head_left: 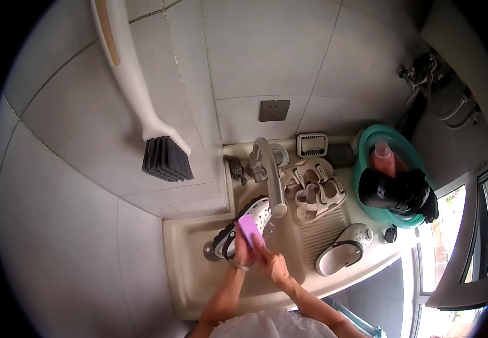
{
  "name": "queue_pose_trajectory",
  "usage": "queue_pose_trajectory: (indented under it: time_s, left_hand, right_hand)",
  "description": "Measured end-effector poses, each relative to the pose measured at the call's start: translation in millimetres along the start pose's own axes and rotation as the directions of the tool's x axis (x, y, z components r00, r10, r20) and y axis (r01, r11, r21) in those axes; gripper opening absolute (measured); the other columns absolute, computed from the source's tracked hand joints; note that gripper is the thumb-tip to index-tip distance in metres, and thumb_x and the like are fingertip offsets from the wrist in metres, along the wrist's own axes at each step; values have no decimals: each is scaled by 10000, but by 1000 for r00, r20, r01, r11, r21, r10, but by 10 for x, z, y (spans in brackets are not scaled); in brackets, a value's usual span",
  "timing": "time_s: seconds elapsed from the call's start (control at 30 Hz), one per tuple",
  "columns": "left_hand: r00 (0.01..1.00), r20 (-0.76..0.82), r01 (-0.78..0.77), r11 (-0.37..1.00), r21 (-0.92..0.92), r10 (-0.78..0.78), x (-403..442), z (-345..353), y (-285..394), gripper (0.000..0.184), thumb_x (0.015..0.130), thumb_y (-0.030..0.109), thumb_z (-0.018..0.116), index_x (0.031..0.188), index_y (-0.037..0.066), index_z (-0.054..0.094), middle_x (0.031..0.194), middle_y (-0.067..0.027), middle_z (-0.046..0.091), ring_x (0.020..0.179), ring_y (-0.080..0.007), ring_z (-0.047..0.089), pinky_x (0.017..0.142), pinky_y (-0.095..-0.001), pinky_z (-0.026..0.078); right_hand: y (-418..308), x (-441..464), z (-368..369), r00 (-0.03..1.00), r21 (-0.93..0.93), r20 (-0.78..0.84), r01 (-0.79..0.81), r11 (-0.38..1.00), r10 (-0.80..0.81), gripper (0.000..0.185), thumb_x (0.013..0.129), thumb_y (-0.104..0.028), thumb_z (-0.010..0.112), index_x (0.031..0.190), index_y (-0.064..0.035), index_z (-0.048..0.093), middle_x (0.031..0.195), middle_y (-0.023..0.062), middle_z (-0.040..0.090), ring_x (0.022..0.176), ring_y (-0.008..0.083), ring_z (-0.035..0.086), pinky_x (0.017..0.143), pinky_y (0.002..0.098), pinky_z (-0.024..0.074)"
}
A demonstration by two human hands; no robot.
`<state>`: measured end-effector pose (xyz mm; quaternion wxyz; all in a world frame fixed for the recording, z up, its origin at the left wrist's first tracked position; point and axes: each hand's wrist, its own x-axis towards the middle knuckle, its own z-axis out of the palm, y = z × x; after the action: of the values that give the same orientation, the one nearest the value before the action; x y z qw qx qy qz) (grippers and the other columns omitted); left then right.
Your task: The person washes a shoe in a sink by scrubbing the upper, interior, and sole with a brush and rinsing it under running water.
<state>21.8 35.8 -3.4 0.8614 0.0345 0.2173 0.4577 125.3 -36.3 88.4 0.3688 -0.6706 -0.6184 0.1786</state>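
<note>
A white clog with a black sole edge (260, 211) is in the sink basin (190, 281), beneath the faucet (272, 180). My left hand (243, 252) is closed at the clog's near end, against a purple block (249, 230) that looks like a sponge or soap. The fingers of my right hand (271, 265) are closed on the near end of the purple block. Some water shows by the clog. The matching white clog (342, 251) lies on the ribbed drainboard to the right, with a pair of beige sandals (317, 188) behind it.
A white brush with dark bristles (167, 159) hangs large at the upper left. At the right, a teal basin (362, 188) holds a pink bottle (384, 160) and black items (393, 191). A soap dish (312, 145) sits at the back, below a wall socket (274, 110).
</note>
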Motion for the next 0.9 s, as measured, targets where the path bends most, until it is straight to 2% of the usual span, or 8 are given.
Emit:
queue_pose_trajectory:
  time_s: [0.13,0.27,0.37,0.43,0.63,0.7,0.77,0.9]
  left_hand:
    - [1000,8,-1,999,-53,2,-179,323,67,673,968,586,356,1383,60,418,1352,-102,514,1231,-254,485,1051,-394,386]
    - [991,137,2,999,-54,5,-347,520,137,714,968,558,392,1447,32,322,1447,-113,428,1314,-266,420,1126,-406,314]
    - [989,137,-68,991,111,52,-319,397,131,609,975,420,505,1402,9,364,1383,-147,481,1263,-282,483,1078,-432,396]
    - [993,108,-59,993,104,48,-231,321,85,560,982,377,510,1380,4,383,1352,-150,505,1243,-276,505,1054,-423,428]
    - [996,91,-22,999,44,18,-29,413,117,588,991,450,444,1385,17,392,1345,-116,524,1252,-268,492,1071,-417,387]
    - [997,73,-45,996,81,39,-10,456,120,655,980,536,397,1391,26,395,1356,-104,519,1244,-259,487,1082,-397,355]
    - [986,-144,92,993,70,-81,-51,569,132,726,961,606,358,1420,45,370,1393,-95,488,1249,-244,477,1081,-393,352]
    - [996,53,60,987,146,-69,-91,527,-75,749,946,650,325,1396,56,399,1373,-83,487,1260,-247,454,1080,-405,347]
  right_hand:
    - [95,165,-39,994,-106,10,-108,988,110,434,891,-150,598,1313,-246,565,717,216,627,625,414,619,534,484,455]
    - [228,499,-235,984,23,-161,-73,997,76,282,938,-192,570,1194,-85,623,629,202,537,511,285,540,497,362,434]
    - [115,556,-362,946,239,-131,-258,936,295,415,963,-205,532,1362,-91,516,611,89,411,574,91,373,521,253,367]
    - [228,561,-300,939,319,-97,-285,904,330,465,979,-229,505,1426,-122,437,652,6,375,625,72,365,555,227,360]
    - [207,202,-306,956,183,-65,-272,945,288,443,948,-205,568,1383,-153,505,562,105,479,506,139,461,511,298,428]
    - [237,-39,-197,987,121,-38,-150,981,155,453,924,-187,600,1370,-177,519,599,143,544,521,248,550,518,369,458]
    - [196,-115,-163,997,53,2,-82,995,82,463,910,-178,613,1364,-203,522,646,171,587,559,330,593,530,429,470]
    - [38,139,-274,992,-41,19,-127,991,128,427,925,-158,567,1351,-180,530,680,205,587,590,394,594,536,455,462]
